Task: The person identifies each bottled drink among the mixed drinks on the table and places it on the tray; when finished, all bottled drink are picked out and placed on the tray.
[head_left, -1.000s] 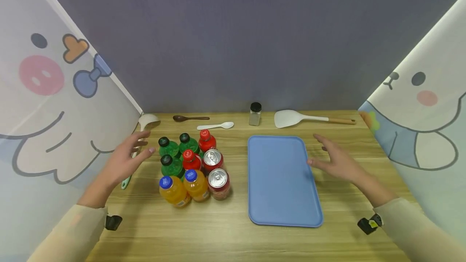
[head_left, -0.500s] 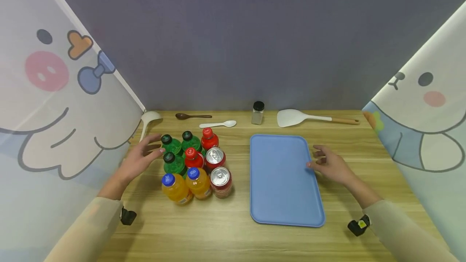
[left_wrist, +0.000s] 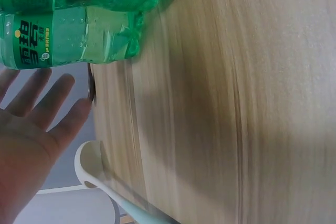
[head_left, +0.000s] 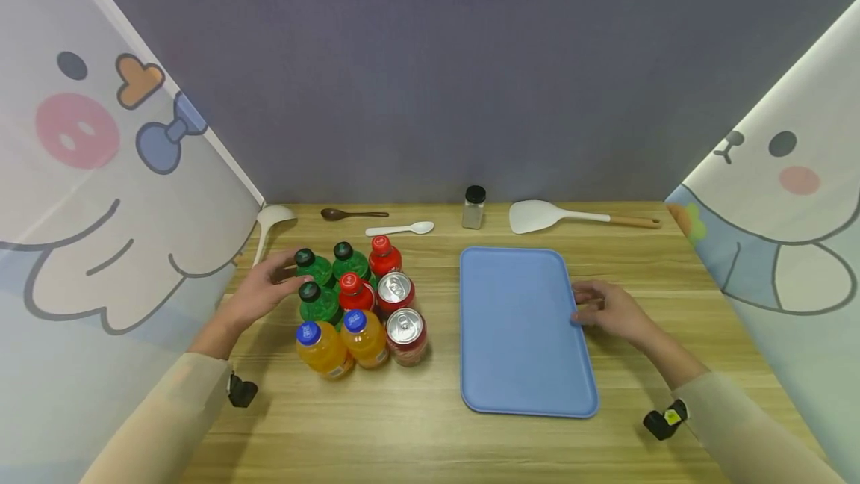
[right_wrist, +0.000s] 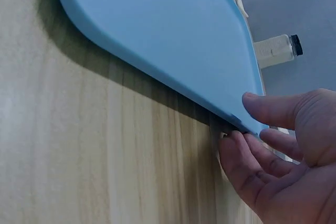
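My left hand (head_left: pixel 260 291) is beside the left edge of a tight group of drinks, its fingers spread near the green soda bottles (head_left: pixel 319 305). In the left wrist view those fingers look fairly straight, close to a green bottle (left_wrist: pixel 68 38); whether they touch it is hard to tell. Two red-capped bottles (head_left: pixel 356 293), two orange juice bottles (head_left: pixel 324 349) and two soda cans (head_left: pixel 406 334) complete the group. At the right edge of a blue tray (head_left: pixel 527 334) is my right hand (head_left: pixel 614 310). Its fingertips (right_wrist: pixel 231 137) meet the rim from outside, while the thumb stands apart above it.
Along the back wall lie a dark wooden spoon (head_left: pixel 352 213), a white spoon (head_left: pixel 401 228), a black-capped jar (head_left: pixel 473 208) and a white spatula (head_left: pixel 537 216) with a wooden handle. A ladle (head_left: pixel 272 216) lies by the left wall, behind my left hand.
My left hand has moved right, from beside the ladle to the green bottles. My right hand has come to the tray's right edge, its fingers drawing in. Bottles and tray stay put.
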The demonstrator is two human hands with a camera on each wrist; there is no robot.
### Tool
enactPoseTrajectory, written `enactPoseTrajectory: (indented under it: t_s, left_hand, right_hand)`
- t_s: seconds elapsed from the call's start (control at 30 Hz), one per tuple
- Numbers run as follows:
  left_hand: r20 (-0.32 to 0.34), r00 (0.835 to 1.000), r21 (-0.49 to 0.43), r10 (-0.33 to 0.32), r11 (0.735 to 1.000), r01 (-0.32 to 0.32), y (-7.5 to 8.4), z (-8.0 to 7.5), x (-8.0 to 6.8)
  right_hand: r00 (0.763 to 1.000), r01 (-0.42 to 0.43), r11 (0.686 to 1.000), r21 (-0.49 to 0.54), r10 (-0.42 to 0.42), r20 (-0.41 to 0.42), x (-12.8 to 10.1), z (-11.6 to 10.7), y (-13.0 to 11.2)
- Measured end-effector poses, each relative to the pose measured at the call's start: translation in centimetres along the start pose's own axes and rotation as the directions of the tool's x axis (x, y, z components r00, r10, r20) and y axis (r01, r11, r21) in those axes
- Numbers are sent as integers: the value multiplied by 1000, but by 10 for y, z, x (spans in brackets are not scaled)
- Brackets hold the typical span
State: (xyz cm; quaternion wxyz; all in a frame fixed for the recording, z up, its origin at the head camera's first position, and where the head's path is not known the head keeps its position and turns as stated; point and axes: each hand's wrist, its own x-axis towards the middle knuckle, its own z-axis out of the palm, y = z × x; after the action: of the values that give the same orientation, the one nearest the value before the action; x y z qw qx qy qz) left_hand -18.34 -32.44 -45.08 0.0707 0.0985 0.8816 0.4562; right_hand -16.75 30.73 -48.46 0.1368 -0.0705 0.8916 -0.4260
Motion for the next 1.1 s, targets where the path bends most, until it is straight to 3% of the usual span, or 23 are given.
enactPoseTrajectory:
  t_s: [0.17,0.47,0.77,1.1]
  left_hand:
    - [31,1000,-31,-4,1000,5,-1,1,3]
    - [47,999,-45,-5,999,7,0,2,6]
    - [26,1000,-52,-10,999,11,0,5,-1]
    - [-44,999,-14,3,1000,-4,6,4,-2]
  right_hand:
    - [999,-30,995,92,28,19,-5,3,2]
    - [998,-60,989,138,63,-17,-3,7,4]
    - [994,-113,976,187,112,16,-13,12,1]
    - [989,-140,975,174,145,-17,-14,17,5]
